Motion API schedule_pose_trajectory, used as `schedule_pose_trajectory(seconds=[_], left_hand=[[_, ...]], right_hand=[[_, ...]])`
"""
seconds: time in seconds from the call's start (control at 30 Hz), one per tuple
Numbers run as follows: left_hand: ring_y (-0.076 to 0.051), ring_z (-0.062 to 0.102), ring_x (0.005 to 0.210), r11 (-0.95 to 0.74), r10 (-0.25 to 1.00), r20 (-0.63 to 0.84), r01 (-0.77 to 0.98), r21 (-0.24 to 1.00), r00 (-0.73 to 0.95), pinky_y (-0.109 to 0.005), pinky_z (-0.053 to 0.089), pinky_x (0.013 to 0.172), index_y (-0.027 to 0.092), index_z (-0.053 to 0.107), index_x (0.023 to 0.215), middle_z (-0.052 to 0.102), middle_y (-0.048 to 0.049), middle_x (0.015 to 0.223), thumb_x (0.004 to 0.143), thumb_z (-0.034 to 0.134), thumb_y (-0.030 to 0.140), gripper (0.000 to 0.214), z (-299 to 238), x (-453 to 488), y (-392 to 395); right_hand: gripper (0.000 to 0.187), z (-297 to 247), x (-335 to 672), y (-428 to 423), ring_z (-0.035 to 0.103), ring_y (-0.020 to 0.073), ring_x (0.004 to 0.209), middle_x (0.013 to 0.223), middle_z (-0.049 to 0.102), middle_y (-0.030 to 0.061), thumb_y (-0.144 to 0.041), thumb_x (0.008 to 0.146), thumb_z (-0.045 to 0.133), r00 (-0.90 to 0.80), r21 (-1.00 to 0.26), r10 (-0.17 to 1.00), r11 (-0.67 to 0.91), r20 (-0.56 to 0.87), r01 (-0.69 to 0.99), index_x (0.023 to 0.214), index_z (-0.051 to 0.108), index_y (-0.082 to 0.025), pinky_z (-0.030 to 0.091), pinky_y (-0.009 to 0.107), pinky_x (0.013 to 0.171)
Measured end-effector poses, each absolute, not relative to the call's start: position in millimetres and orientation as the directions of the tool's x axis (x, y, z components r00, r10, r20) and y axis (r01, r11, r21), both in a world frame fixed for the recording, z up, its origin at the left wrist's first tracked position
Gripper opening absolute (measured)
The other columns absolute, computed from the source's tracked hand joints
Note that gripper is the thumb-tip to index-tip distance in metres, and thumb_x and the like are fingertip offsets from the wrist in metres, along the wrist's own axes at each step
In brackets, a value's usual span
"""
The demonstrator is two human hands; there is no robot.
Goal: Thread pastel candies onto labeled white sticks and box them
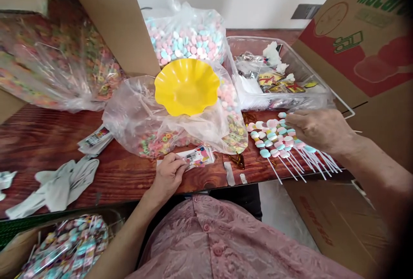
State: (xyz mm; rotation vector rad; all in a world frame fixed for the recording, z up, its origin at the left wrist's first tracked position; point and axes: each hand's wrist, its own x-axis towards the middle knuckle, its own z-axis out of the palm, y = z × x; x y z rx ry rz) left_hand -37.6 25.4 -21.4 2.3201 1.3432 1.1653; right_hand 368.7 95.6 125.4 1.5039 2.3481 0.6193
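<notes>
My left hand (169, 173) is closed at the table's front edge, its thumb and fingers pinching the left end of a small stack of printed plastic bags (201, 156). My right hand (322, 128) reaches over a pile of candy skewers (277, 137), pastel pink, blue and white pieces threaded on white sticks. Its fingers are closed on one skewer at the back of the pile; a candy piece (282, 115) shows past the fingertips, and the rest is mostly hidden under the hand.
A yellow scalloped bowl (187, 87) rests on clear bags of candy (129, 115). Behind stands a bag of pastel candies (190, 38). A clear plastic tub (284, 94) holds packets. Cardboard boxes (112, 16) flank the table. Gloves (64, 180) lie left, above a container of wrapped skewers (77, 244).
</notes>
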Motion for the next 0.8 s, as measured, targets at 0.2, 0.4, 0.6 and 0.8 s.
schedule_pose_trajectory(seconds=[0.2, 0.4, 0.6, 0.8], left_hand=[[-0.012, 0.062, 0.072, -0.517, 0.84, 0.488, 0.627, 0.583, 0.239, -0.022, 0.052, 0.064, 0.017, 0.072, 0.079, 0.063, -0.003, 0.077, 0.089, 0.061, 0.017, 0.014, -20, -37, 25], [-0.012, 0.062, 0.072, -0.489, 0.858, 0.469, 0.611, 0.623, 0.209, -0.023, 0.052, 0.065, 0.018, 0.072, 0.079, 0.063, -0.0026, 0.078, 0.088, 0.062, 0.016, 0.014, -24, -39, 25], [-0.013, 0.063, 0.075, -0.475, 0.87, 0.442, 0.611, 0.633, 0.217, -0.023, 0.052, 0.067, 0.019, 0.072, 0.081, 0.063, -0.0028, 0.08, 0.088, 0.061, 0.015, 0.013, -24, -39, 25], [-0.012, 0.063, 0.075, -0.497, 0.859, 0.45, 0.61, 0.617, 0.245, -0.022, 0.052, 0.067, 0.018, 0.073, 0.081, 0.064, -0.003, 0.081, 0.088, 0.062, 0.016, 0.013, -21, -40, 27]], right_hand=[[0.017, 126, 353, 113, 0.057, 0.015, 0.063, 0.076, 0.068, 0.0048, -0.013, 0.078, 0.05, -0.383, 0.499, 0.913, 0.399, -0.14, 0.769, 0.079, 0.065, -0.02, 0.014, 0.027, 0.05], [0.014, 120, 356, 124, 0.051, 0.0123, 0.057, 0.071, 0.066, 0.0035, -0.013, 0.076, 0.051, -0.448, 0.469, 0.884, 0.455, -0.134, 0.757, 0.073, 0.062, -0.02, 0.016, 0.027, 0.05], [0.014, 121, 361, 136, 0.047, 0.0119, 0.056, 0.067, 0.063, 0.003, -0.009, 0.07, 0.051, -0.528, 0.382, 0.832, 0.549, -0.17, 0.743, 0.067, 0.06, -0.019, 0.015, 0.028, 0.052], [0.013, 113, 367, 155, 0.037, 0.0097, 0.05, 0.063, 0.061, 0.0005, -0.007, 0.065, 0.055, -0.489, 0.312, 0.838, 0.544, -0.241, 0.779, 0.065, 0.06, -0.019, 0.012, 0.028, 0.054]])
